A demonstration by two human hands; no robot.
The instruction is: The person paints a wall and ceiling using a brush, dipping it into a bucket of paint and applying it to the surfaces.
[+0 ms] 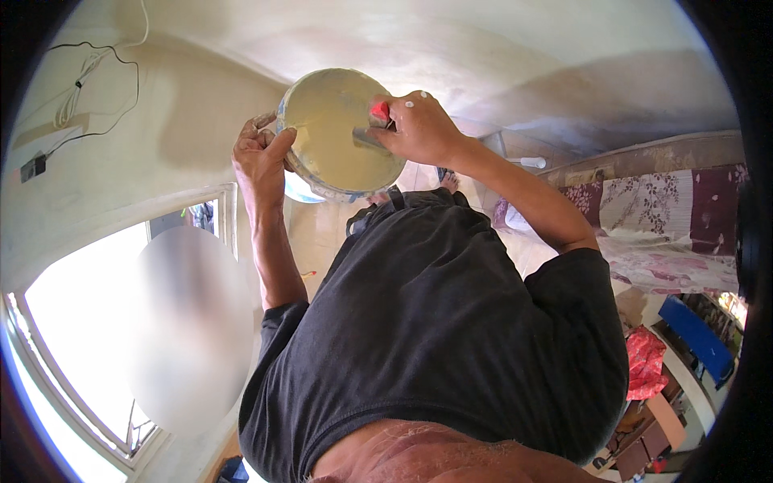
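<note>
My left hand point(262, 153) grips the left edge of a round, lid-like disc point(326, 121), its thumb on top and its fingers round the rim. Cream-coloured paste coats the disc's face, and its edge shows bluish smears. My right hand point(423, 129), dotted with white specks, is closed on a putty knife point(368, 138). The knife's red handle end pokes out by the thumb, and its grey blade lies against the paste near the disc's right side. Most of the handle is hidden in my fist.
Walls surround me, with a looped cable point(76, 84) at the upper left and a bright window point(80, 322) below it. A bed or sofa with a floral cover point(644, 209) stands to the right. Beyond it are a red cloth point(646, 362) and a blue panel point(696, 338).
</note>
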